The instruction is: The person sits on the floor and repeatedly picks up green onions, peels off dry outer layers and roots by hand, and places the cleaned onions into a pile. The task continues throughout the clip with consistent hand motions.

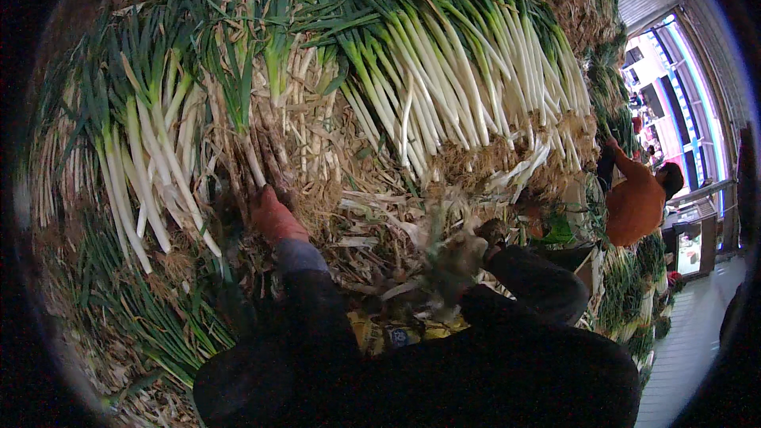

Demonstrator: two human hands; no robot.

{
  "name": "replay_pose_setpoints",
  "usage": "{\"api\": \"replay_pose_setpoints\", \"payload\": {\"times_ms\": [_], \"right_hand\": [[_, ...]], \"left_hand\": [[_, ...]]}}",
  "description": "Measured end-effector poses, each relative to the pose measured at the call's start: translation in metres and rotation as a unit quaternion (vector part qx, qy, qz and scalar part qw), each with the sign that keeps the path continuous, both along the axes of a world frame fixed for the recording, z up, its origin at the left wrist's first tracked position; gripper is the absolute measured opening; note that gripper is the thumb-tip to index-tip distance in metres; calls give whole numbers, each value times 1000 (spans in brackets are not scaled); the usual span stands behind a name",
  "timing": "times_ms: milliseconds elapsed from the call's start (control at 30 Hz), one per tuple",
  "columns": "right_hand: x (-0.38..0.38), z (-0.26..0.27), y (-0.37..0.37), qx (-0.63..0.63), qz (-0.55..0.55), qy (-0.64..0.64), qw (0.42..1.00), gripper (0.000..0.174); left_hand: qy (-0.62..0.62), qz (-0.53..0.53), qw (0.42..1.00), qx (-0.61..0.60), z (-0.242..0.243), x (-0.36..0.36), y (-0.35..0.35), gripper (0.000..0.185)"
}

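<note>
My left hand (276,219) is closed around the lower white end of a long green onion (252,157), whose green leaves point away from me. Brown, unpeeled stalks (270,142) lie right beside it. My right hand (492,233), dark and partly in shadow, is at a motion-blurred clump of dry leaves (452,258); whether the fingers grip it is not clear. Beyond that hand is a wide row of peeled green onions (452,89) with white stems and roots towards me. A smaller group of peeled stalks (151,160) lies to the left.
Stripped husks (380,220) cover the ground before me, with yellow printed packaging (371,333) close to my body. More green onions (160,315) are piled at the lower left. On the right, a person in an orange top (636,202) bends by further piles, near a bright opening (672,101).
</note>
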State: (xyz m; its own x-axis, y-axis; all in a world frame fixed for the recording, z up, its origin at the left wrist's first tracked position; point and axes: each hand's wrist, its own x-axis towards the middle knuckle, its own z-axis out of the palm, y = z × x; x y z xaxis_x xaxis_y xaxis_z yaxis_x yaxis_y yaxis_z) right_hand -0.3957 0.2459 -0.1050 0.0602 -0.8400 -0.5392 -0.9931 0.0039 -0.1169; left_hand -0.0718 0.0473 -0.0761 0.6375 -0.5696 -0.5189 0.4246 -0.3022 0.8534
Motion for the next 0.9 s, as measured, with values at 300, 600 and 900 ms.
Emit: {"api": "replay_pose_setpoints", "payload": {"times_ms": [300, 600, 900], "right_hand": [[-99, 22, -54, -70, -58, 5, 996, 28], [-208, 58, -313, -391, 152, 160, 893, 14], [-214, 114, -330, -254, -227, -148, 929, 32]], "left_hand": [[11, -7, 1000, -28, 25, -26, -5, 43], [-305, -164, 938, 33, -31, -14, 1, 51], [-39, -157, 986, -26, 27, -37, -5, 53]]}}
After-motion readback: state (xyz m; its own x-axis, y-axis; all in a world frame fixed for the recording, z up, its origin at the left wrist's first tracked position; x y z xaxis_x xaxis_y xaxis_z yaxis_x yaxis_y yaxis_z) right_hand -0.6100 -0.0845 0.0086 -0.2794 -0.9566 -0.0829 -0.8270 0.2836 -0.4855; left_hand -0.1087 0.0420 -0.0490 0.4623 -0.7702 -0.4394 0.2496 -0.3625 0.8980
